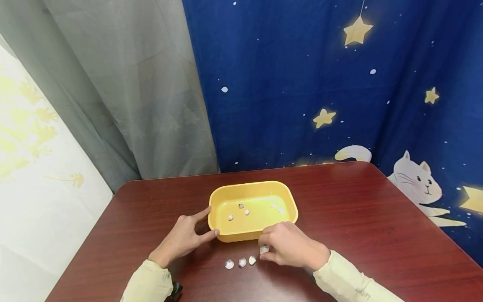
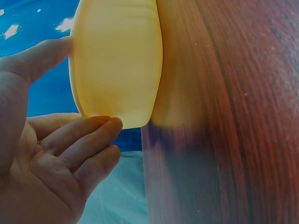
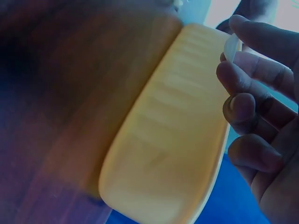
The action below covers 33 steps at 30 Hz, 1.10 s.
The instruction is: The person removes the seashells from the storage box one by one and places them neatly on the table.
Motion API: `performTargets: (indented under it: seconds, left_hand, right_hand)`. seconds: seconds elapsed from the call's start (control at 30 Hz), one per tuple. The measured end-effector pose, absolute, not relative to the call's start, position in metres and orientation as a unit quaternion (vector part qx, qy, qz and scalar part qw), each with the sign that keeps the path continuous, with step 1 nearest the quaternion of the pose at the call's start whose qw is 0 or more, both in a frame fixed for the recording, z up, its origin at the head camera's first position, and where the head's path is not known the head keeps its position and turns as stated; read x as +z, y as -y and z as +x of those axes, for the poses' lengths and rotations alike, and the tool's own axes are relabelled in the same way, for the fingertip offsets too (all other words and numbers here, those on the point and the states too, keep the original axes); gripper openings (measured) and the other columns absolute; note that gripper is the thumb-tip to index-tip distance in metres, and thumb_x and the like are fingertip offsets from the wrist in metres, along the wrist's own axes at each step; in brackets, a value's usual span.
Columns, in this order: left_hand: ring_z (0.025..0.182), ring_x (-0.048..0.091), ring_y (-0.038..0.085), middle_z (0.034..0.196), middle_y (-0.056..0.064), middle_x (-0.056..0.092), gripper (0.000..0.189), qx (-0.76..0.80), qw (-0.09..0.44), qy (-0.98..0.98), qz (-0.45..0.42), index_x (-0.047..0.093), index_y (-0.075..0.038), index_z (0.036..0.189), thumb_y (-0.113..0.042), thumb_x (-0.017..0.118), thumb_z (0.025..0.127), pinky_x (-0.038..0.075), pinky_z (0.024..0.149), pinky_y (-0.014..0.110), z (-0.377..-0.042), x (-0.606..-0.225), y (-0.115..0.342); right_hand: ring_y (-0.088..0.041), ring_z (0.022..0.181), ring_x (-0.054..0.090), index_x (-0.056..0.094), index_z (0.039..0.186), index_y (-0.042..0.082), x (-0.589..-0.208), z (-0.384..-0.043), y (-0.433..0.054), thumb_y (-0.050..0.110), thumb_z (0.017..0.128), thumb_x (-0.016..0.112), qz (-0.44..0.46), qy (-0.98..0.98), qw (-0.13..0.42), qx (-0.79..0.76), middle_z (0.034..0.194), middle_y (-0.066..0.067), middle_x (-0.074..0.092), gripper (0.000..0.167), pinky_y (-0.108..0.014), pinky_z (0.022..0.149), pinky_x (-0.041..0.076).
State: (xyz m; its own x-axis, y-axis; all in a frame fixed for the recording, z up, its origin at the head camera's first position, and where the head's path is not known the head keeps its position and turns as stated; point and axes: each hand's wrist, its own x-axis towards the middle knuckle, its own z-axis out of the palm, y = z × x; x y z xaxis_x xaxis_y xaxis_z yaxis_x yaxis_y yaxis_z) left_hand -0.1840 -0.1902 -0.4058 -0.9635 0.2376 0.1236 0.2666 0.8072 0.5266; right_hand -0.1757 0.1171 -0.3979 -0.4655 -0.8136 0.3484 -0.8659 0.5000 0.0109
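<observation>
A yellow plastic tub (image 1: 241, 237) stands on the table with several small shells (image 1: 231, 217) scattered over its floor. My left hand (image 1: 185, 235) spreads at the tub's left near corner, thumb at the front rim and fingers against the end wall. The left wrist view shows these fingers (image 2: 93, 140) fairly straight along the outside of the wall. Just in front of the tub, my right hand (image 1: 290, 245) pinches a thin white shell (image 3: 230, 48) between thumb and fingertips. Left of that hand, three shells (image 1: 242, 263) lie in a short row on the table.
The dark red wooden table (image 1: 339, 201) ends at a back edge before a blue starry curtain (image 1: 271, 105) and a grey curtain (image 1: 132, 84). A small black object (image 1: 175, 290) shows beside the left sleeve (image 1: 149, 283).
</observation>
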Motion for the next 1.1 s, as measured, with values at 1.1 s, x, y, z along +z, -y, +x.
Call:
performTargets:
  seconds: [1.1]
  left_hand:
    - [0.126,0.063,0.022,0.141,0.011,0.062,0.079,-0.281,0.026,0.950,-0.135,0.050,-0.009,0.148,-0.048,0.076,0.085,0.054,0.101,0.045,-0.183,-0.405,0.190]
  right_hand:
    - [0.005,0.058,0.041,0.061,0.065,0.029,-0.417,-0.174,-0.103,0.031,0.071,0.088,0.462,0.883,0.074,0.038,0.060,0.017,0.050,0.027,-0.018,0.049,0.031]
